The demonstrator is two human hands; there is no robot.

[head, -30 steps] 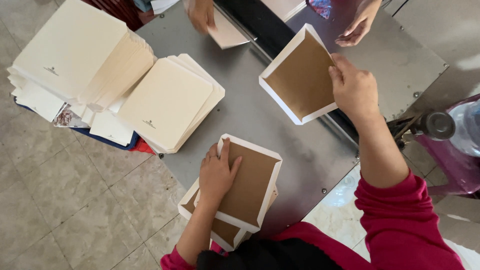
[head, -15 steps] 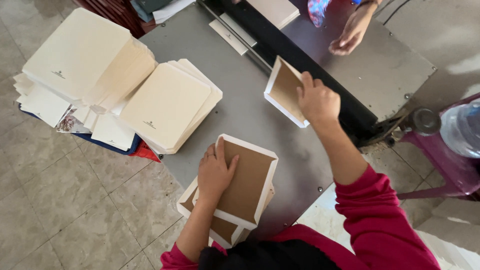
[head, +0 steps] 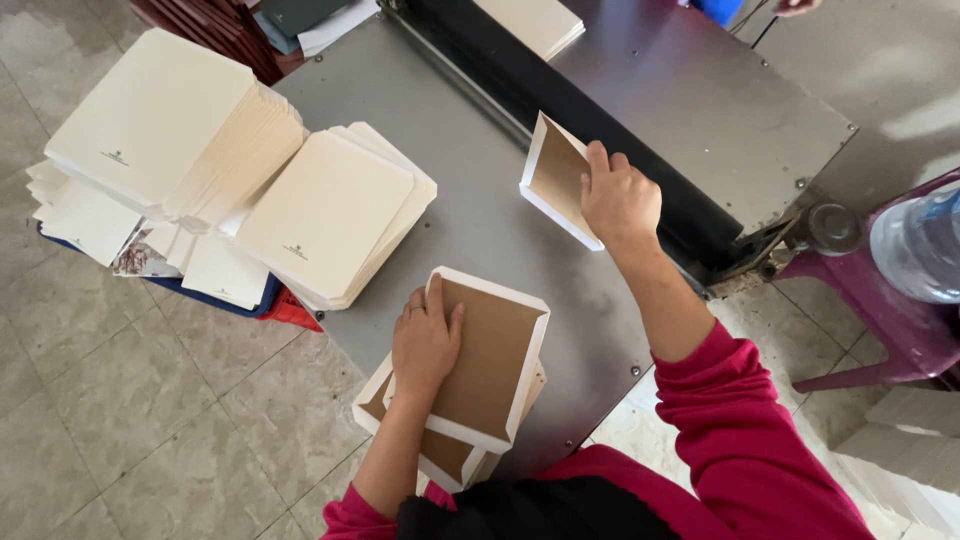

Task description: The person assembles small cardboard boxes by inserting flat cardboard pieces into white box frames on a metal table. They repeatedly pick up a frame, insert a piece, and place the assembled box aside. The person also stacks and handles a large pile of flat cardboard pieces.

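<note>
My right hand [head: 620,200] grips a shallow cardboard box lid [head: 556,178], white outside and brown inside, tilted on edge next to the black roller [head: 560,110] of the metal machine. My left hand [head: 425,340] lies flat on the top lid [head: 495,360] of a small stack of similar lids at the near edge of the grey metal table [head: 430,160]. More lids [head: 440,455] stick out below it.
Piles of cream cards [head: 330,215] and a taller cream stack [head: 160,120] lie at the table's left end. A water bottle [head: 915,245] stands on a purple stool [head: 880,320] at right. Another person's hand [head: 800,6] shows at the top right.
My right hand has brought its lid down and left from the roller toward me, tipping it more on edge. The left hand stays pressed on the stack.
</note>
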